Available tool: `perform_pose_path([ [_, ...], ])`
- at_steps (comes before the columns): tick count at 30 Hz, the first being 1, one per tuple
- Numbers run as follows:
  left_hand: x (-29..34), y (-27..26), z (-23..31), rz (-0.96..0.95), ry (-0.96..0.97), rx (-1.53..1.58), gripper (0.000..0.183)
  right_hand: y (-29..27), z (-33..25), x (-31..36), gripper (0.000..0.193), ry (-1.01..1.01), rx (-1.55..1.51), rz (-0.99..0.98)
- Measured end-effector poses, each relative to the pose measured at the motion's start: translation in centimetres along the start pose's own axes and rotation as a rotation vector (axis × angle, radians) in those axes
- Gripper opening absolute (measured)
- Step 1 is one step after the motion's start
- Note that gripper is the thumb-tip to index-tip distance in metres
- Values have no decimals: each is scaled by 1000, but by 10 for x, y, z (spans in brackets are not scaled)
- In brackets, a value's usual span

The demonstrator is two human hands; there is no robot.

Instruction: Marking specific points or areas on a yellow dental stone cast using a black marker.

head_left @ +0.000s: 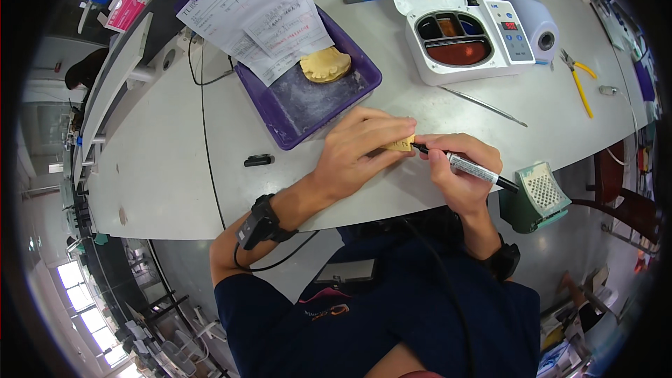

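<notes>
Yellow piece (400, 144) is sitting between the two hands, close to the table's near side. The left hand (358, 145) is gripping it, fingers lying over it and hiding most of its shape. Just right of it, the right hand (462, 168) is gripping a marker (474, 168), whose tip is pointing at the piece; whether it is touching is too small to tell. Both wrists are wearing black bands.

Left of the left hand, a black cap (259, 160) is lying on the table (154, 189). Right of the right hand, a green box (535, 196) with a perforated top is standing by the table edge. Just beyond the right hand, a metal tool (484, 106) is lying aslant.

Beyond the left hand, a purple tray (280, 134) is holding a cream model (325, 65), with papers (255, 10) covering its far part. Farther past the right hand, a white wax pot (458, 49) is standing with its lid raised, and yellow-handled pliers (579, 84) are lying to its right. Behind the pot, a blue-grey device (519, 10) is resting.
</notes>
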State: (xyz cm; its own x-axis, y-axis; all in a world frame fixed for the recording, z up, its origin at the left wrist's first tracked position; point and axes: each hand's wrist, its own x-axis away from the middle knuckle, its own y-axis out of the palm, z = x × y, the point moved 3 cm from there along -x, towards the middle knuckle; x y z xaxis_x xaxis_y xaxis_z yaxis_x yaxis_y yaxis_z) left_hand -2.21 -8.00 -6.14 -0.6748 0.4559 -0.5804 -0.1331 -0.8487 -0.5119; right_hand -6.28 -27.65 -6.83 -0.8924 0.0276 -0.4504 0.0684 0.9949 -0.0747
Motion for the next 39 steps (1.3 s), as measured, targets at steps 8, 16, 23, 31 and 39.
perform_pose_path([
  [8, 0, 1, 0, 10, -34, 23, 41, 1, 1, 0, 14, -16, -36, -10],
  [16, 0, 0, 1, 2, -3, 28, 43, 1, 0, 0, 13, -1, -29, -11],
  [23, 1, -1, 0, -9, -39, 105, 42, -3, 2, 3, 8, 68, -148, -15],
  [31, 6, 0, -1, -6, -71, 154, 35, -1, 4, 6, 4, 25, -168, -11],
  [39, 9, 1, -3, -37, -149, 157, 33, 0, 1, 4, 7, -20, -137, -11],
])
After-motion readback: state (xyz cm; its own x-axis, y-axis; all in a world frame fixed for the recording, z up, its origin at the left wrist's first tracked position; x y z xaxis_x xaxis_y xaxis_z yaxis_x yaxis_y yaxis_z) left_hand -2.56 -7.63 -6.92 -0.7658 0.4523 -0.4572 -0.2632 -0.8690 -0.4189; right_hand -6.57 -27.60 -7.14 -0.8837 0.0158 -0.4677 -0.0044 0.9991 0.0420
